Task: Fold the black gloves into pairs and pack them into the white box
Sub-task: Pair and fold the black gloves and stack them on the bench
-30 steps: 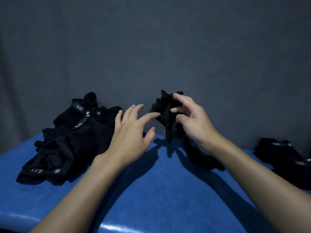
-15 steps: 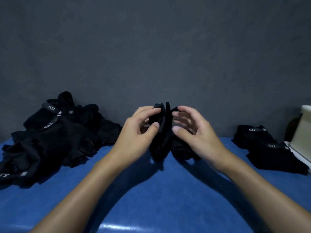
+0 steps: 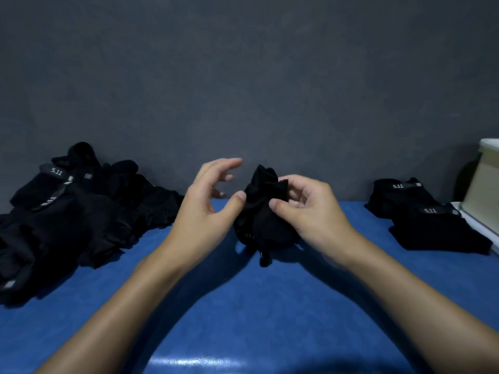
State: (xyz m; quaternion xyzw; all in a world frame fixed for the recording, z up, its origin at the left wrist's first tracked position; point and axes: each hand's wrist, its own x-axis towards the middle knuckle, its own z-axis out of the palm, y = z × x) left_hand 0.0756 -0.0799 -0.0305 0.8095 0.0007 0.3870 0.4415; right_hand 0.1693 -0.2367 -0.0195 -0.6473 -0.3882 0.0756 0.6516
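A bundled pair of black gloves [image 3: 260,214] stands bunched up at the middle of the blue table [image 3: 270,306]. My right hand [image 3: 310,211] grips it from the right, fingers curled into the fabric. My left hand [image 3: 208,201] hovers on its left with fingers spread and loosely bent, the thumb tip touching the bundle. A large heap of loose black gloves [image 3: 70,211] lies at the left. Folded black gloves [image 3: 429,220] lie at the right. Only a corner of the white box [image 3: 486,179] shows at the right edge.
A dark grey wall [image 3: 243,76] rises directly behind the table. A white flat edge [image 3: 478,225] lies under the box beside the folded gloves. Blue table surface stretches in front of my hands to the near edge.
My left hand let go of the bundle and opened, fingers lifting away. My right hand closed tighter on the gloves, which now sit lower and more bunched. The view shifted slightly left.
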